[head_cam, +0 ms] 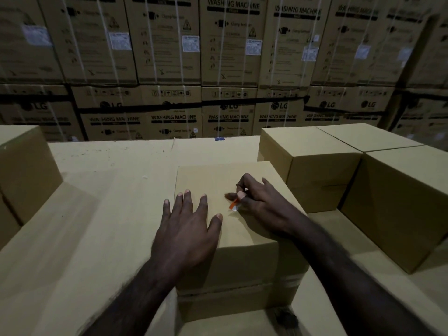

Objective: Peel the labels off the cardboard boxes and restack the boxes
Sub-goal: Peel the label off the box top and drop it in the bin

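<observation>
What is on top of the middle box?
On the middle box the left hand lies flat with straight fingers, and the right hand pinches a small orange and clear label. The cardboard under both hands is covered.

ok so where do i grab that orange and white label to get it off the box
Pinch the lifted corner of the label, where the right hand already holds it, and pull low across the box top toward the still-stuck part. The left hand lies flat on the top and could probably steady the box.
</observation>
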`<state>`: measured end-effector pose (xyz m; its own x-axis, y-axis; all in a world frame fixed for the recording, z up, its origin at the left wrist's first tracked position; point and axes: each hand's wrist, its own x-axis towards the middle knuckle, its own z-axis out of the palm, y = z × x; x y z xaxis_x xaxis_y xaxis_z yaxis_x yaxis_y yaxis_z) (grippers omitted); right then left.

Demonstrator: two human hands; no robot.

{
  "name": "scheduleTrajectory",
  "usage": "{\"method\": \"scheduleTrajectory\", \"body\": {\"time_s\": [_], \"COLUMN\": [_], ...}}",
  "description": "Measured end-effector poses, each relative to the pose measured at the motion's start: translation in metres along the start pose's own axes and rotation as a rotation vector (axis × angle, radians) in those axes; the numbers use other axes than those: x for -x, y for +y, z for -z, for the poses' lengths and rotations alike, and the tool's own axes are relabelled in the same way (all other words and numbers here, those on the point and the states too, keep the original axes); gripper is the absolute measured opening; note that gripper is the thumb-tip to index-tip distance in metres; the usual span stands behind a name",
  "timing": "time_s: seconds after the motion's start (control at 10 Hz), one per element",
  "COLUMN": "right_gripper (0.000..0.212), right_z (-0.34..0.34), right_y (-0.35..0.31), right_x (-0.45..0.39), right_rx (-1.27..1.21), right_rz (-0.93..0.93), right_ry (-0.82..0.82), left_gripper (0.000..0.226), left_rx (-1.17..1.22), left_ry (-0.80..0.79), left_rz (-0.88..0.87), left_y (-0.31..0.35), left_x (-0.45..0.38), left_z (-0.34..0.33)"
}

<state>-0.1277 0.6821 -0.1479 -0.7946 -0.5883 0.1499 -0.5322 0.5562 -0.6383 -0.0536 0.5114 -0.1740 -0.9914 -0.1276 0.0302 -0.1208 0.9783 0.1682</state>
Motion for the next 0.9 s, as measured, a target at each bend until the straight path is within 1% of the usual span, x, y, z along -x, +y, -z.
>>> {"method": "scheduleTrajectory", "body": {"time_s": [0.1,0.2,0.3,0.4,0.5,0.6,0.7,0.8,0.9], "right_gripper": [0.016,0.012,0.009,0.009,0.012,0.013,0.008,0.01,0.008], "right_z": [0.0003,0.0029,0.002,-0.0002,0.0006,0.0021,0.003,-0.0006,-0.0032], "right_y": [0.001,0.0009,0.0027,0.003,0.0029,0.0042,0.0055,0.0057,0.0078], "right_x": [0.0029,0.0044,0.0014,-0.0021,-0.0013,0.0011,0.0007,-0.0016,-0.003], "right_rx": [-0.135,-0.192,-0.141,-0.086,-0.135,-0.207,-0.182,-0.12,-0.144], "right_rz": [0.021,0.028,0.004,-0.023,-0.021,-0.023,-0.026,-0.017,-0.019], "right_ry": [0.062,0.154,0.17,0.086,0.023,0.051,0.147,0.157,0.065], "left_gripper": [0.068,0.068,0.067,0.067,0.067,0.068,0.067,0.067,0.068], "left_rx": [-0.002,0.004,0.009,0.006,-0.004,-0.003,0.004,0.005,0.003], "left_ry": [0.004,0.002,-0.005,-0.003,-0.007,-0.003,0.01,0.018,0.013], "left_rz": [0.0,-0.001,-0.002,-0.003,-0.002,-0.003,-0.006,-0.007,-0.005], "left_y": [-0.0001,-0.0004,-0.0004,-0.0005,-0.0002,-0.0004,-0.0007,-0.0009,-0.0017], "left_x": [0.0001,0.0006,0.0004,-0.0007,-0.0005,0.0002,0.0,-0.0007,-0.0021], "left_z": [-0.0008,-0.0005,0.0002,0.0,0.0001,-0.0004,-0.0013,-0.0018,-0.0026]}}
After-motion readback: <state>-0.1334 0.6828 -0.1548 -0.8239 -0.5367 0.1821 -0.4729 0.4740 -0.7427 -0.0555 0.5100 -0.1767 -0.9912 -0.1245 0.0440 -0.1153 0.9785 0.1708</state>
